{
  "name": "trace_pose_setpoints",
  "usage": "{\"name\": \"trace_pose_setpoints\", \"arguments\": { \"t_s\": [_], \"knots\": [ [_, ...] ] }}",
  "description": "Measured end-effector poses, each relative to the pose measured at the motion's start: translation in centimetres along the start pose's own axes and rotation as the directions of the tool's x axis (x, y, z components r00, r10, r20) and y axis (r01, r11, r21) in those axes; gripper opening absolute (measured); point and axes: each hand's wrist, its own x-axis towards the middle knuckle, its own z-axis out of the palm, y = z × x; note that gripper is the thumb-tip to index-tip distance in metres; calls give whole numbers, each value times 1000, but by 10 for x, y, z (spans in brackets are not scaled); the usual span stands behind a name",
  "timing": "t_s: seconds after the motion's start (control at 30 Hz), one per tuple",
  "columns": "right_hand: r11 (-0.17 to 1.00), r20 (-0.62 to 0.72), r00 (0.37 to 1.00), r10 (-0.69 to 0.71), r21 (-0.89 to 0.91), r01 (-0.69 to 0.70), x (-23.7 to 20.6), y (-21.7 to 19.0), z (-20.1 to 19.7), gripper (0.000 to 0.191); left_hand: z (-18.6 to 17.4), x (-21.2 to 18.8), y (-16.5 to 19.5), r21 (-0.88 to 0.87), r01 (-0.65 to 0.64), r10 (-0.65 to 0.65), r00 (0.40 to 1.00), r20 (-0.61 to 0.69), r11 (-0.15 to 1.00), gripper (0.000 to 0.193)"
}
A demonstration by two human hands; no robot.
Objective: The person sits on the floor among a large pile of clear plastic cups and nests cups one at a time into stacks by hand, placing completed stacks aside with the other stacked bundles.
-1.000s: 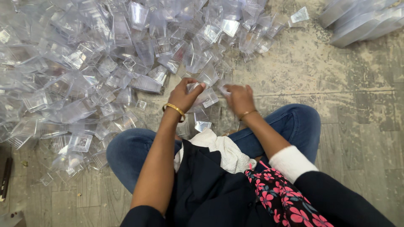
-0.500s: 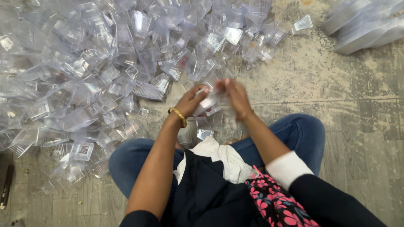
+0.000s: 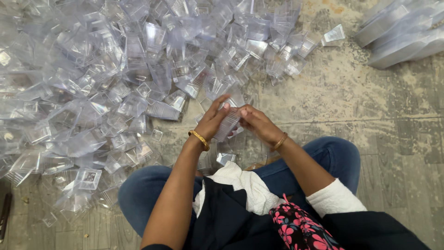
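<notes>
The worn grey concrete floor [image 3: 370, 106] filled the whole view, and you sat on it cross-legged in blue jeans [image 3: 333, 157]. Across the upper left of that floor spread a wide heap of clear, square-mouthed plastic cups [image 3: 115, 83], tumbled every way, some on their sides and some mouth up, reaching right down to your left knee. At the top right corner lay long nested stacks of the same clear cups [image 3: 402, 37], well apart from the heap. A single stray clear cup [image 3: 334, 34] sat between the heap and those stacks.

In your lap lay a bunched white cloth [image 3: 245, 185] over dark clothing, with a black fabric printed in pink flowers [image 3: 300, 227] at your right side.

Your two hands met just above your knees, close in front of the heap's near edge. Your left hand [image 3: 212, 122], with a gold bangle [image 3: 199, 139] on its wrist, and your right hand [image 3: 259, 125], with a thinner gold bangle [image 3: 280, 141], were both closed on one small ribbed clear plastic cup [image 3: 227, 124], held between them off the floor. It may have been a short nested stack rather than one cup; the clear plastic made that hard to tell.
</notes>
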Motion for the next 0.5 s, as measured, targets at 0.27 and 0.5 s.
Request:
{"name": "trace_pose_setpoints", "arguments": {
  "t_s": [0.27, 0.5],
  "knots": [
    [198, -85, 696, -713, -977, 83, 116, -102, -100, 41, -8, -3, 11, -48, -232, 220, 959, -178, 972, 39],
    [-241, 208, 804, -557, -967, 83, 99, -74, -90, 32, -12, 9, -5, 123, -224, 246, 946, -211, 967, 35]
  ]
}}
